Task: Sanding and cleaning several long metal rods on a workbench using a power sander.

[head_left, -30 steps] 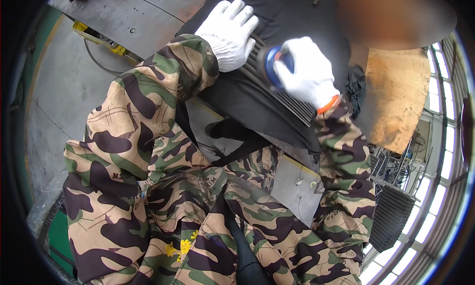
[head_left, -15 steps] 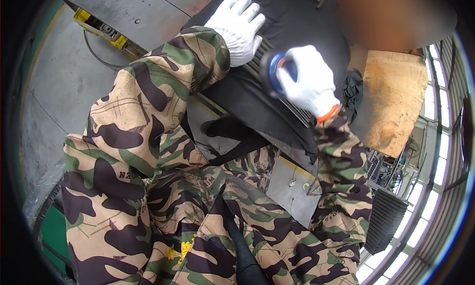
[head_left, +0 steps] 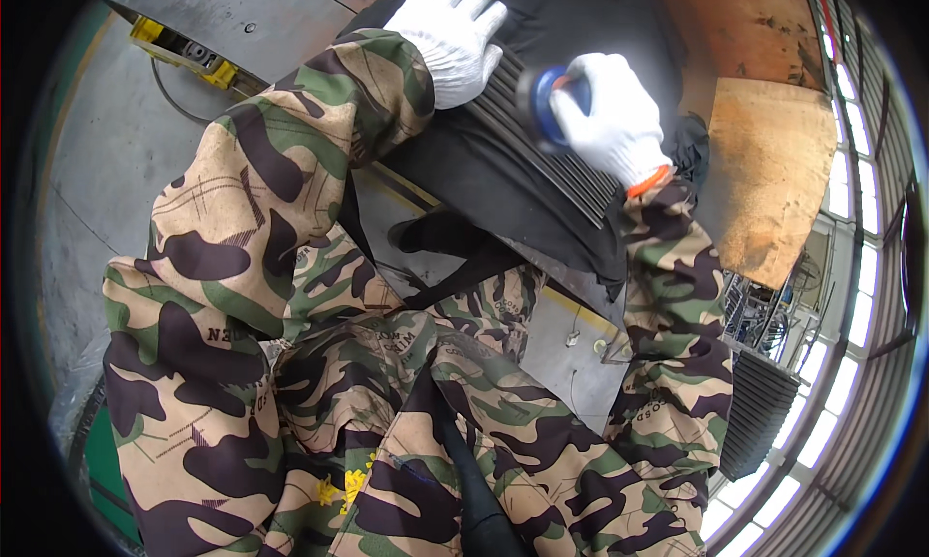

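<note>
My left hand [head_left: 447, 42], in a white knit glove, lies flat with its fingers spread at the far left end of a row of thin dark metal rods [head_left: 554, 167]. The rods rest side by side on a black cloth [head_left: 440, 160]. My right hand [head_left: 614, 119], in a white glove with an orange cuff, is closed around a round blue hand tool [head_left: 545, 121]. That tool is over the rods, its outer rim smeared by motion. Its underside is hidden, so its exact kind and whether it touches the rods cannot be told.
Beyond my right hand stand a scorched plywood board [head_left: 774, 170] and a reddish-brown panel [head_left: 750, 30]. A grey metal surface [head_left: 232, 10] with a yellow fixture [head_left: 184, 54] at its edge is at the far left. Black ribbed bellows [head_left: 760, 421] are at the right.
My right hand has moved the blue tool slightly farther away and to the right over the rods. My left hand stays at the rods' far end. The whole view has shifted a little.
</note>
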### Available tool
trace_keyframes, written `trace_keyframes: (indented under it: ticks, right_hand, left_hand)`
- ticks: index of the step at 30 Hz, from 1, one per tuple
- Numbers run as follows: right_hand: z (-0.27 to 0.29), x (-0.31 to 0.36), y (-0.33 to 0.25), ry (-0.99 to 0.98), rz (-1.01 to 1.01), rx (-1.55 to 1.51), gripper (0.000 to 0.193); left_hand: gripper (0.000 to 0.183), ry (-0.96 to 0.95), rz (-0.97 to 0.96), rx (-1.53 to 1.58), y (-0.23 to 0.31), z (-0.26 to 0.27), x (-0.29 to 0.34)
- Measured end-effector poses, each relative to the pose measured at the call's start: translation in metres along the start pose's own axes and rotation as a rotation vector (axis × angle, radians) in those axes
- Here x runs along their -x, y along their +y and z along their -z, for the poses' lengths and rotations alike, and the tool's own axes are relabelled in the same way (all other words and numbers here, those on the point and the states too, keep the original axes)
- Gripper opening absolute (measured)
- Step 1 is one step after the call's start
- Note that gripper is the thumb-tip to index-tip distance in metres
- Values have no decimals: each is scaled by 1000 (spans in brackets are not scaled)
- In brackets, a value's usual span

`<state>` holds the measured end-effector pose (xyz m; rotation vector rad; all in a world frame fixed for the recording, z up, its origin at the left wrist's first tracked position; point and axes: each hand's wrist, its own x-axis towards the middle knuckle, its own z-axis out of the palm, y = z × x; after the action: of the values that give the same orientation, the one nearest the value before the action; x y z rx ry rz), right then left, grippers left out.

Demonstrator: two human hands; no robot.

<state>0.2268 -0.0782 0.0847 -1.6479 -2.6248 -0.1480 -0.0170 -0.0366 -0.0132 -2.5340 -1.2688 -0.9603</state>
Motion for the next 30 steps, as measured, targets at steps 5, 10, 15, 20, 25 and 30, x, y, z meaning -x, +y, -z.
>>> trace_keyframes:
  ticks: [5, 10, 15, 20, 25, 30]
  right_hand:
    - [7, 17, -5, -11, 72, -13, 32]
    - [0, 10, 5, 23, 34, -30, 30]
    - [7, 38, -6, -28, 66, -19, 31]
    - [3, 27, 10, -8, -8, -8, 29]
    - [8, 54, 1, -52, 73, -40, 35]
    - [4, 40, 24, -21, -17, -32, 31]
  left_hand:
    - [51, -141, 33, 154, 1, 19, -6]
    - [50, 22, -18, 54, -3, 12, -1]
    - [50, -32, -15, 100, -2, 15, 0]
    - [48, 33, -48, 38, -4, 10, 3]
    - [47, -73, -49, 120, -2, 15, -6]
    - [47, -67, -90, -19, -9, 3, -2]
